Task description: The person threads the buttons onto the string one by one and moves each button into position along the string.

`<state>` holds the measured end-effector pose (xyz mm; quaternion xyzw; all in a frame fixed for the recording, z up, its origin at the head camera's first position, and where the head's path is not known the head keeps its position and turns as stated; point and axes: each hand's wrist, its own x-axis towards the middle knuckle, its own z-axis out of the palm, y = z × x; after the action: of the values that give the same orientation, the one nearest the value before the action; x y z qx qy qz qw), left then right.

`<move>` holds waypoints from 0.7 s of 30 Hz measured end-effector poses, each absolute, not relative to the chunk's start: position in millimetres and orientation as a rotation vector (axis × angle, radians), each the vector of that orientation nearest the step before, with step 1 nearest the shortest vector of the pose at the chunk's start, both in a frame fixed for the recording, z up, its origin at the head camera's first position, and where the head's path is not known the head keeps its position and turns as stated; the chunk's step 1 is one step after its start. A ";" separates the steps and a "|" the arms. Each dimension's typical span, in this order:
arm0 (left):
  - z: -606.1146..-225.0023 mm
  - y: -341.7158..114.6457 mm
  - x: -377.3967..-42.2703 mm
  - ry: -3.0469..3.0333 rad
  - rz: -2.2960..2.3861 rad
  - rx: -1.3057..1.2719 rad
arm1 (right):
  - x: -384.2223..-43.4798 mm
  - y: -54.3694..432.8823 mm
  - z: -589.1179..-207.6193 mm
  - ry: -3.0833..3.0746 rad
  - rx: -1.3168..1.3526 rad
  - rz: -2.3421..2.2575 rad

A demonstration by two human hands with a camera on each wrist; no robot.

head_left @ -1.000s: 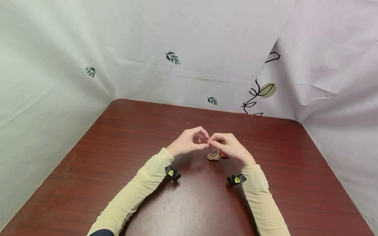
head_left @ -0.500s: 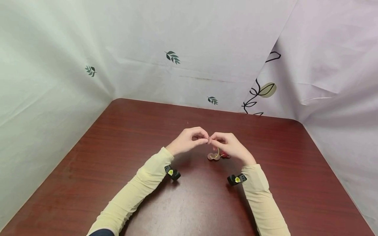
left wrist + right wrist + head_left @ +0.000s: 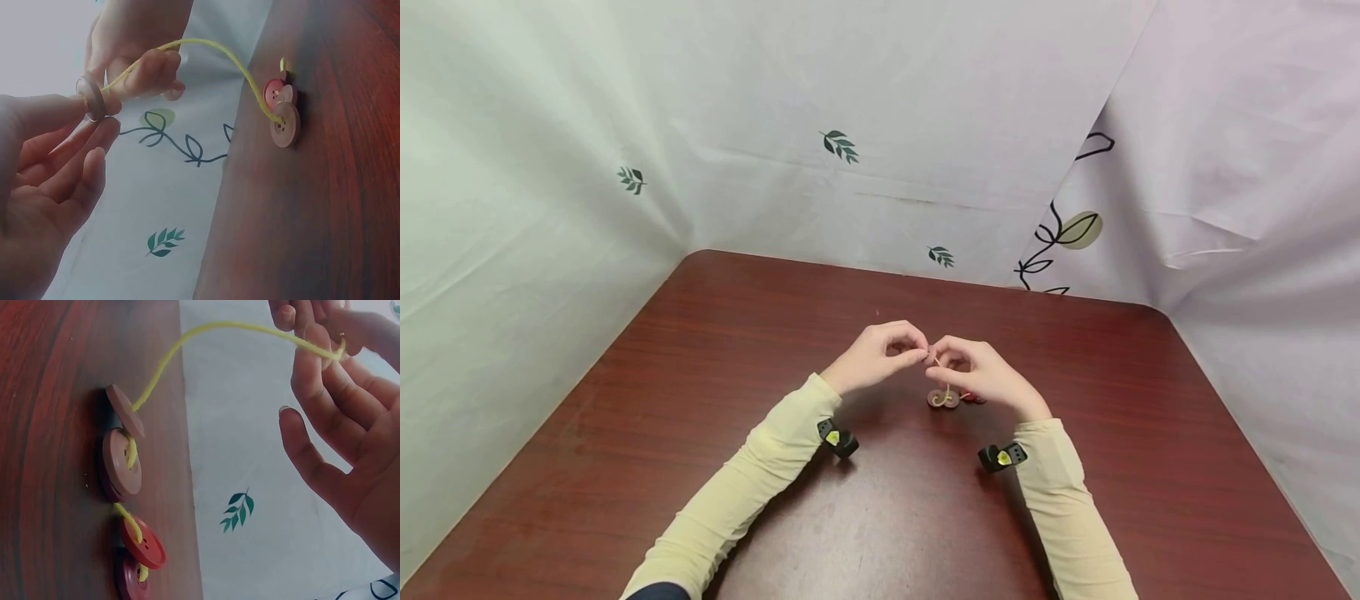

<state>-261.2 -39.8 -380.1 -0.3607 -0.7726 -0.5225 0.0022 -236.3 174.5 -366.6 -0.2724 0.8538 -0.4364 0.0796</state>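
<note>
Thumb and fingertips of my left hand (image 3: pixel 875 357) pinch a brown button (image 3: pixel 92 99) by its rim, held above the table. A yellow cord (image 3: pixel 215 45) runs from this button down to several threaded buttons on the table. My right hand (image 3: pixel 988 373) is close beside the held button, its thumb spread away from the index finger in the head view. The cord passes along its fingers (image 3: pixel 306 369) in the right wrist view. Among the lying buttons are a light brown button (image 3: pixel 123 464) and a red button (image 3: pixel 145 542).
The dark red-brown table (image 3: pixel 880 508) spreads under both forearms. White cloth (image 3: pixel 880 100) with leaf prints stands behind and at both sides. A small black camera (image 3: pixel 838 440) sits at the left wrist, another camera (image 3: pixel 1002 457) at the right.
My right thumb has moved down, away from the index finger, where both had been together at the button. The left hand stays pinched at nearly the same spot. The hanging cord has shifted slightly left.
</note>
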 end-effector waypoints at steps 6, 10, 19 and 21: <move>-378.6 -39.7 -260.2 -2.412 -1.623 -1.124 | -236.5 173.2 -366.7 2.642 -0.820 -1.310; -379.0 -40.3 -260.3 -2.404 -1.621 -1.103 | -236.4 172.5 -365.7 2.683 -0.877 -1.326; -378.7 -42.1 -261.3 -2.442 -1.651 -1.028 | -236.9 173.0 -366.5 2.749 -0.922 -1.339; -378.8 -42.6 -261.5 -2.435 -1.671 -1.027 | -237.3 173.3 -367.1 2.751 -0.923 -1.343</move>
<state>-261.5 -42.6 -378.8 -0.3284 -0.7788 -0.5344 0.0076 -237.3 173.3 -367.1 -0.2886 0.8601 -0.4197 -0.0278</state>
